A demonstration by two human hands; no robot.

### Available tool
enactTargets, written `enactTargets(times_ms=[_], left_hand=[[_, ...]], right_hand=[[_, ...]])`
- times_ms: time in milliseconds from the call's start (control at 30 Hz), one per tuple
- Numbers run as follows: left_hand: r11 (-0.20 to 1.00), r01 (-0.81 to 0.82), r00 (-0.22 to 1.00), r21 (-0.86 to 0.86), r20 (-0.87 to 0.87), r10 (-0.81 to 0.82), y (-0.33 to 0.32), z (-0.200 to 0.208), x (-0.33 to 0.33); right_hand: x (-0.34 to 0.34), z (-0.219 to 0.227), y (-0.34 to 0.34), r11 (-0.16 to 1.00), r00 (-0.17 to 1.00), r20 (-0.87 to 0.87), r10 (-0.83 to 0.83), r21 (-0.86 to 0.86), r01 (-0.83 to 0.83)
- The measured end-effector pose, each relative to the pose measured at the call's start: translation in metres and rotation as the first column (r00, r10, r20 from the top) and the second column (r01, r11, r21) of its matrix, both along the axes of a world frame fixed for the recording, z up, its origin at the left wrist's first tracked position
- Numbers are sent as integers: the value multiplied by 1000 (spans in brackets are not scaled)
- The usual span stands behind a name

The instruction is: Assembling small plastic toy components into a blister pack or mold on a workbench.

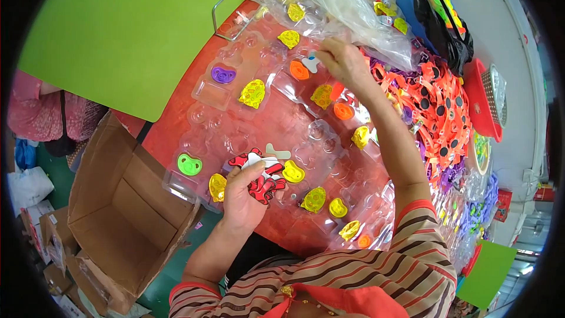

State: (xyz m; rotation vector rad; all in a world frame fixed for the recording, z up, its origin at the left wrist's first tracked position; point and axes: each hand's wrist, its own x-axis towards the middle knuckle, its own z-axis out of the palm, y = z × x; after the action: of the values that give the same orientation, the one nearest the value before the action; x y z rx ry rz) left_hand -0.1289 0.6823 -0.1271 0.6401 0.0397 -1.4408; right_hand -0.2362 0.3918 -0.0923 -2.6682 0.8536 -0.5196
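Note:
My left hand [244,197] is closed around a bunch of flat red-and-white pieces with black outlines [266,187], held above the clear plastic trays. A pale bone-shaped piece [278,152] lies just beyond it. My right hand [346,66] reaches to the far side with its fingers pinched together; what they hold, if anything, I cannot make out. By its fingertips is a small white-and-blue piece [310,63]. An orange pacifier-shaped piece [299,70] lies close by in a tray. Other trays hold a purple pacifier [223,75], a green pacifier [189,165] and a yellow round-eared piece [252,93].
Orange straps with black discs [432,103] are heaped on the right, below a blue tub [407,0] and a red basket [479,100]. Clear plastic bags [347,0] lie at the far side. An open cardboard box [147,206] stands left, under a green panel [129,29].

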Motion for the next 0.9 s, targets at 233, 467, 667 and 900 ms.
enactTargets(times_ms=[233,467,667,900], left_hand=[[1000,12,1000,-17,6,-12,-2,-1,-1],[1000,3,1000,-21,-14,-3,0,-4,1],[1000,-8,1000,-10,-12,8,1,-5,-1],[999,-10,996,-45,-91,5,6,1,3]], right_hand=[[2,-11,-12,818,986,-94,-139,-572,61],[10,-3,-11,773,992,-14,-122,-628,86],[21,-12,-21,877,992,118,-54,-470,103],[12,-28,-51,996,983,181,31,-86,-15]])
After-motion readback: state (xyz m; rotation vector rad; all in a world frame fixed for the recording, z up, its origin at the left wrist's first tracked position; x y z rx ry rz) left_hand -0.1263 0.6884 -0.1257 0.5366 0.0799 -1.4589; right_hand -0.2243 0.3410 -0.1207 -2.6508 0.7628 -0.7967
